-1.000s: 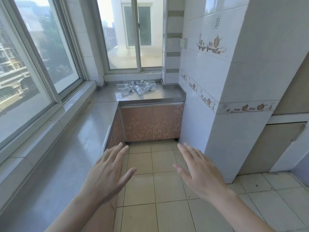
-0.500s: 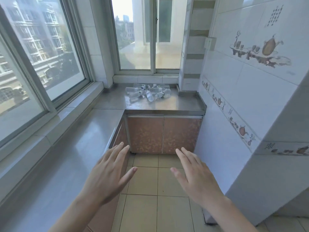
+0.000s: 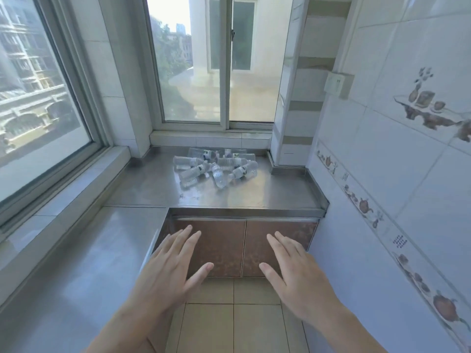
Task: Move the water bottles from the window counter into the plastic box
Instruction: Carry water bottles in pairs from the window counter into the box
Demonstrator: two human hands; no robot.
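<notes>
Nearest the camera, at about 7 o'clock, the left hand (image 3: 168, 273) is held out palm down with fingers straight and slightly spread and the thumb angled inward, holding nothing. At about 5 o'clock the right hand (image 3: 297, 275) mirrors it, flat and spread, likewise empty; the two hands are apart, with bare beige floor tiles (image 3: 233, 314) showing between and below them. Just beyond the fingertips, toward 12 o'clock, stand two brown patterned cabinet doors (image 3: 244, 247) side by side under the edge of the stainless steel counter (image 3: 267, 192). This counter runs in an L, with a long leg stretching back along the left window (image 3: 38, 93) at 9 o'clock. Farther on, near the back of the counter, the water bottles (image 3: 216, 166) lie on their sides in a loose jumbled heap, clear plastic with dark labels, several touching or overlapping. Behind them rises a tiled sill and a sliding window (image 3: 219, 59). At 2 o'clock a white wall socket (image 3: 337, 84) sits on the tiled wall (image 3: 382, 161), which carries a decorative teapot border.
</notes>
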